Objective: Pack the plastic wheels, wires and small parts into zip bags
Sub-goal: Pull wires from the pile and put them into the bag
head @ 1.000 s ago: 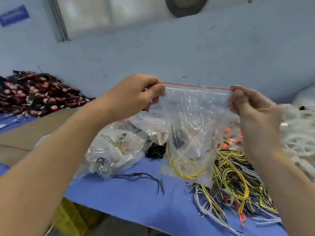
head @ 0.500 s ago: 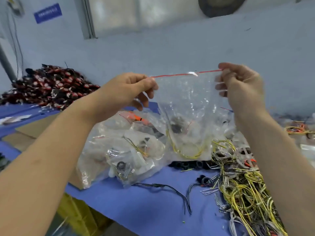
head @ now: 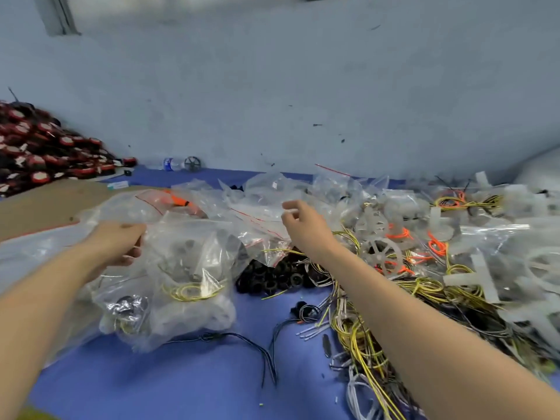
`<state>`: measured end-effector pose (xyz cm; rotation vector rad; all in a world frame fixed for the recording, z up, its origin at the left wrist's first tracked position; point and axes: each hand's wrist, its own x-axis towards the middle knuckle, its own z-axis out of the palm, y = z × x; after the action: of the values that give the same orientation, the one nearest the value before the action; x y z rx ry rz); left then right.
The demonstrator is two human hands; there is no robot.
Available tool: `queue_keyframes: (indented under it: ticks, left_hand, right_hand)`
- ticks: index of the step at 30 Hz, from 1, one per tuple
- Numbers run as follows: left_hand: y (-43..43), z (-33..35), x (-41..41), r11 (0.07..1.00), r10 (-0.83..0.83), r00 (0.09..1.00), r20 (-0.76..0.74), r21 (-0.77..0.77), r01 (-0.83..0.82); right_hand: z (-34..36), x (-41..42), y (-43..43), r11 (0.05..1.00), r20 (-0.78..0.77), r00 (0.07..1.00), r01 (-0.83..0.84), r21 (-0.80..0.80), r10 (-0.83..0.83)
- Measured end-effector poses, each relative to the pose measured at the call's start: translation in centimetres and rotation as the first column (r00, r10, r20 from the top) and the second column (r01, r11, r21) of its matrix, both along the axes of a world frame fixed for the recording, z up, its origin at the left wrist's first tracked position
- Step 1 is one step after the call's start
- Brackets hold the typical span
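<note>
Left hand (head: 119, 245) fingertips blur into the zip bag (head: 188, 253), grip unclear. Right hand (head: 303, 225) fingers smeared. Bag contents hazy. Red-black pile (head: 36, 153) cut by left edge, wire tangle (head: 363, 353) by bottom edge.

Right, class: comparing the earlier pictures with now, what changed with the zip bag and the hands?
The zip bag with yellow wire has come down onto the filled bags at the left. The right hand has let go and reaches over the empty bags, seemingly holding nothing. The left hand still grips the bag's top. The wire heap stays put.
</note>
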<state>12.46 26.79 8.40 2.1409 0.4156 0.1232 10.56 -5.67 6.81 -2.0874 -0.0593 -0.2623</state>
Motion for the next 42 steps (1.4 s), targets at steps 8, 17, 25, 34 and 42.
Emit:
queue_keyframes:
  ticks: [8, 17, 25, 34, 42]
  left_hand:
    - [-6.1, 1.3, -0.6, 0.780, 0.141, 0.971, 0.192, 0.583, -0.228]
    - [-18.4, -0.8, -0.3, 0.384, -0.405, 0.914, -0.008, 0.906, 0.178]
    - [-23.1, -4.0, 4.2, 0.249, -0.452, 0.870, -0.196, 0.909, 0.334]
    - [-24.1, -1.2, 4.2, 0.485, -0.517, 0.802, 0.301, 0.874, -0.016]
    - [-31.8, 11.3, -7.2, 0.911, -0.405, 0.349, 0.845, 0.341, 0.231]
  right_hand:
    - [1.7, -5.0, -9.1, 0.992, 0.100, 0.988, 0.109, 0.068, -0.115]
    - [2.0, -9.1, -15.9, 0.958, 0.132, 0.961, 0.216, 0.187, -0.242]
    - [0.2, -10.7, -19.4, 0.954, 0.170, 0.951, 0.226, 0.196, -0.260]
    - [-0.8, -11.1, -19.5, 0.946, 0.212, 0.937, 0.225, 0.235, -0.276]
    - [2.3, -14.0, -18.0, 0.881, 0.227, 0.918, 0.205, 0.426, -0.324]
